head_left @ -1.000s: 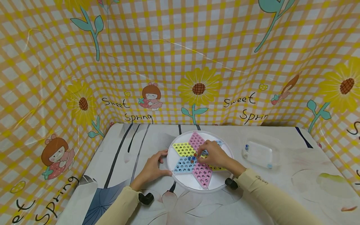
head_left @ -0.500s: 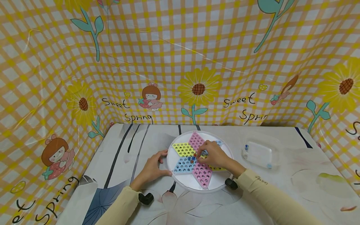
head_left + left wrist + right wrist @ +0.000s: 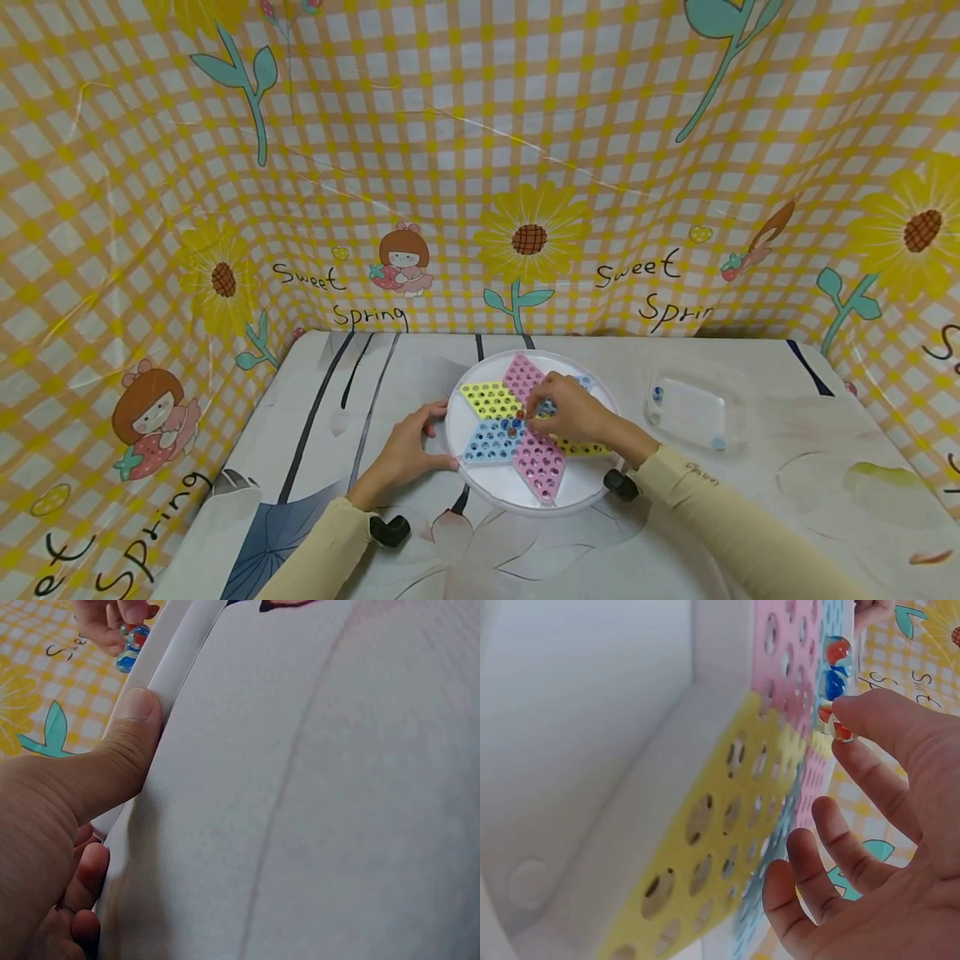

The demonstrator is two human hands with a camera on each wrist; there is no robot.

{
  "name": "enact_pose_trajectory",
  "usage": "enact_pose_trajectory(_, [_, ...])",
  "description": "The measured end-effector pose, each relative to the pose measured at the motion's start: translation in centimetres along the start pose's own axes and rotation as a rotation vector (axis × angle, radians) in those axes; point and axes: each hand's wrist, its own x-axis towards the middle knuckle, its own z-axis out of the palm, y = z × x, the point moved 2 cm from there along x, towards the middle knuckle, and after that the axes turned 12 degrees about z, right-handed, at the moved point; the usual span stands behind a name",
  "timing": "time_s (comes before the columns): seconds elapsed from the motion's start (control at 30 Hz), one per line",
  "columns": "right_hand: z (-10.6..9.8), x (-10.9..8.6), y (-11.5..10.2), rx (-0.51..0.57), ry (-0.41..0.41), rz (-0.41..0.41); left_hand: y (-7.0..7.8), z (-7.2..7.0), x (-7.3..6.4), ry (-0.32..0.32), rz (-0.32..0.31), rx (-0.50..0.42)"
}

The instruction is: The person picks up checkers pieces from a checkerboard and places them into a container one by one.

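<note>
Marble (image 3: 844,730) | pinched by right hand (image 3: 573,411) | head view: hard to discern | left hand (image 3: 406,447), spread, touches board (image 3: 501,483)

On the right wrist view I'm watching the right hand (image 3: 930,862) pinching a red-and-clear marble (image 3: 844,729) between thumb and index finger, a blue marble (image 3: 835,684) sitting near it on the holed board (image 3: 679,851).

The right hand (image 3: 574,412) has shifted slightly rightward.

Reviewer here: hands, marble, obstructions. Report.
Left hand touching game board edge. Right hand pinching marble, beside other marbles near board centre. Right hand hides part of board from head camera.
</note>
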Motion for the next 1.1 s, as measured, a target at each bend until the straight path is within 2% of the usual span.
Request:
enact_pose_trajectory(0.2, [-0.7,0.2,-0.4,0.015,0.032,-0.044,-0.1,0.0,-0.1,-0.003,0.015,-0.002])
enact_pose_trajectory(0.43, [-1.4,0.5,-0.9,0.021,0.062,-0.046,-0.1,-0.1,-0.1,-0.016,-0.009,-0.012])
enact_pose_trajectory(0.87, [-2.1,0.5,-1.9,0.105,0.122,-0.116,-0.2,0.1,-0.1,-0.009,-0.01,-0.017])
enact_pose_trajectory(1.1, [-2.1,0.6,-1.9,0.092,0.133,-0.122,-0.1,0.0,-0.1,-0.005,-0.001,-0.019])
